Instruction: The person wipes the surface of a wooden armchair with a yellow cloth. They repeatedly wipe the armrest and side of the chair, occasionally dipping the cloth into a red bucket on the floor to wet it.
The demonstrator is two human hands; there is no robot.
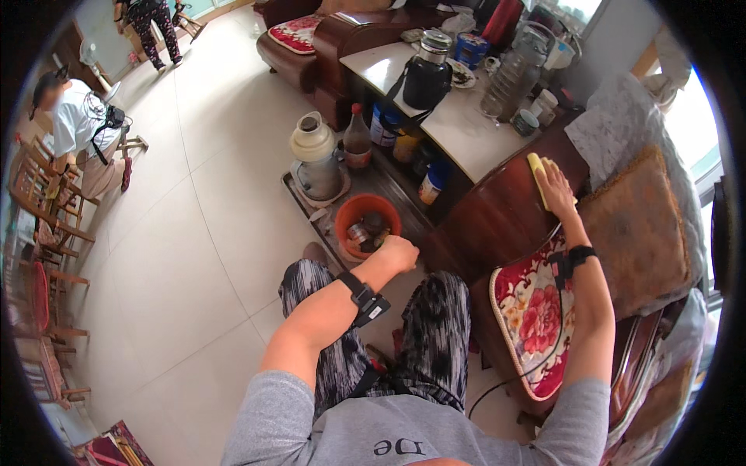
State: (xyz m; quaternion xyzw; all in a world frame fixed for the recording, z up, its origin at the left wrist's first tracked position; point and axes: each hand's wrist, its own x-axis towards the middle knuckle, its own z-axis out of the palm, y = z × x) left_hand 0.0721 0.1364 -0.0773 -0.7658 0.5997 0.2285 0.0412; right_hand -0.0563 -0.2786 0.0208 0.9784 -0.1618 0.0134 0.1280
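Note:
My right hand [558, 189] presses a folded yellow cloth [537, 169] flat against the glossy dark-red wooden armrest [501, 209] of a sofa. Curled into a fist, my left hand [399, 254] hangs above my knees, just beside the rim of an orange plastic bucket [387, 205]. Nothing shows in that fist, though its inner side is hidden from me. Inside the bucket lie a can [357, 233] and other rubbish. Below the armrest, the sofa seat bears a red and cream floral cushion [539, 320].
A thermos flask [317, 169] and a red-capped bottle [356, 140] stand beyond the bucket. The white-topped table [460, 140] holds a black-cased flask [428, 78] and a large plastic jug [516, 76]. A thin cable [513, 377] crosses the seat. Two people are farther off at left.

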